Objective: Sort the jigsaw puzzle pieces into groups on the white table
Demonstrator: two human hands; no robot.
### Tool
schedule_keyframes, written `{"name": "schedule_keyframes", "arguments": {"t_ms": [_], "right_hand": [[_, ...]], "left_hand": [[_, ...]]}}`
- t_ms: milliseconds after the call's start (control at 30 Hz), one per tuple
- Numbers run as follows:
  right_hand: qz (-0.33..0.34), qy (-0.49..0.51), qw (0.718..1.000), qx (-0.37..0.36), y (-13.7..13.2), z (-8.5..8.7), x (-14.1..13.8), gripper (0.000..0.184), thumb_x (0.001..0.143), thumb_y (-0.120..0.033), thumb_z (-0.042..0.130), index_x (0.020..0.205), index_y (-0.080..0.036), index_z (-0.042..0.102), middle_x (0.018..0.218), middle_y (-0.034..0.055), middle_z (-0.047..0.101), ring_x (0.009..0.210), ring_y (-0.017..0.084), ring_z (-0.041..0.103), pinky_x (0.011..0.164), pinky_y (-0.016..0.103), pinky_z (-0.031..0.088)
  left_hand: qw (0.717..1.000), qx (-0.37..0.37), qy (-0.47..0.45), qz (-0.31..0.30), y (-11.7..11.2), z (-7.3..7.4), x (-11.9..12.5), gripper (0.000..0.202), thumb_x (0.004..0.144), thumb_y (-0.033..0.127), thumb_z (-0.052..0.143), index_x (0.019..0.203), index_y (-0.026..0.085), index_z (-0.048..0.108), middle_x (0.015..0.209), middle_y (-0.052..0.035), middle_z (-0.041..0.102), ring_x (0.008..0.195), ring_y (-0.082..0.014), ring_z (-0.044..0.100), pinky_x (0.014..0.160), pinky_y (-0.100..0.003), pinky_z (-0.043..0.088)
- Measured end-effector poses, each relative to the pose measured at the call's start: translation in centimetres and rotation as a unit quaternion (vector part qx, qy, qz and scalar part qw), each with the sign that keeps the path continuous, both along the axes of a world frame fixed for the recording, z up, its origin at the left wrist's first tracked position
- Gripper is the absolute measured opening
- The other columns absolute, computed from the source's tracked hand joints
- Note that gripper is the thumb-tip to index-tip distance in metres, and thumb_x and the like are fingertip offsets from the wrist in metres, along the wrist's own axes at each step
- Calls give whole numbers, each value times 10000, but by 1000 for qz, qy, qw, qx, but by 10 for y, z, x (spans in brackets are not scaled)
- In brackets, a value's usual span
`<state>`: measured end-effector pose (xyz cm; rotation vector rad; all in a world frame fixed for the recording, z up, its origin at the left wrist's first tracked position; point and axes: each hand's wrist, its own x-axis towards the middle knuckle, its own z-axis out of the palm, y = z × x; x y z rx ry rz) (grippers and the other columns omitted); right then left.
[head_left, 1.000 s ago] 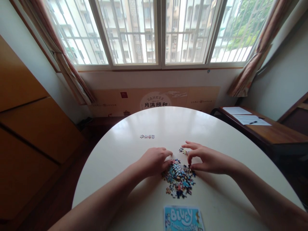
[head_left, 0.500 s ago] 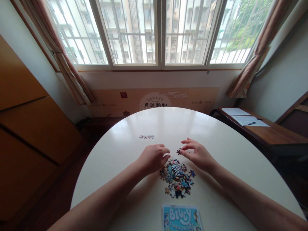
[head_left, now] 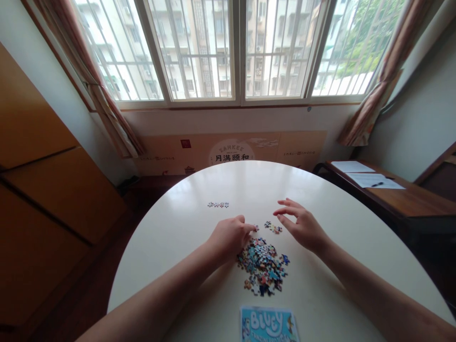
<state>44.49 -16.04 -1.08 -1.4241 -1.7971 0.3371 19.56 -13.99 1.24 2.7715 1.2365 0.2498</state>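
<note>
A heap of small, mostly blue jigsaw puzzle pieces (head_left: 263, 263) lies on the white round table (head_left: 171, 232). My left hand (head_left: 230, 236) is closed at the heap's upper left edge, a single puzzle piece (head_left: 255, 228) at its fingertips; its thumb is mostly hidden. To the right, a short cluster of puzzle pieces (head_left: 273, 227) lies flat beyond the heap. My right hand (head_left: 302, 223) hovers just beside that cluster, fingers apart and holding nothing. Farther back on the left is a short row of puzzle pieces (head_left: 218, 205).
A blue "Bluey" card or booklet (head_left: 269, 325) lies at the near side of the table. On the right, a wooden side table (head_left: 420, 199) carries papers (head_left: 375, 180) and a dark pen. A printed cardboard panel (head_left: 263, 147) stands under the barred window.
My right hand has let go of a dark puzzle piece beside the cluster and drawn back to the right, opening. My left fingers have reached a piece above the heap.
</note>
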Motion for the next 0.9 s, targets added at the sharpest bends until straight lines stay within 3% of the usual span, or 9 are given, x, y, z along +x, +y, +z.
{"name": "schedule_keyframes", "arguments": {"t_ms": [167,333,467,567,700,900], "right_hand": [[6,-5,1000,5,-2,0,-5,192,892,-286,599,910,-248,787,1356,111,636,1412,334,449,1153,595,365],[4,0,1000,2,-2,0,-4,194,897,-290,595,912,-257,786,1366,110,626,1422,339,434,1159,596,351],[0,-3,1000,6,-2,-2,-3,195,902,-293,591,916,-261,783,1387,106,609,1428,333,425,1163,590,346],[2,-3,1000,5,-1,-4,-3,193,902,-292,591,920,-266,782,1393,100,605,1430,327,423,1165,584,344],[4,-1,1000,3,-2,-4,-4,189,899,-288,594,919,-265,780,1391,101,606,1424,329,430,1165,581,346],[5,-13,1000,3,-2,-5,-3,201,907,-298,584,941,-264,779,1406,101,594,1427,325,427,1157,582,358]], "left_hand": [[999,24,44,-20,25,7,-27,360,991,295,484,1253,379,717,872,-49,646,705,-170,614,627,-280,448],[994,39,84,57,46,13,-51,415,1006,246,433,1341,353,653,983,-63,653,773,-181,648,662,-274,457],[983,40,105,143,28,16,-38,440,998,230,427,1412,242,576,1134,-110,672,871,-226,686,701,-307,491],[975,-12,130,181,8,15,-18,432,1016,295,408,1397,192,583,1121,-128,694,906,-255,699,740,-333,513],[972,-37,131,192,-4,10,2,555,1037,361,369,1512,81,429,1257,-190,651,1028,-282,680,819,-350,524],[973,-17,124,195,5,3,3,558,1054,410,340,1494,91,464,1331,-204,613,1185,-284,615,957,-337,481]]}}
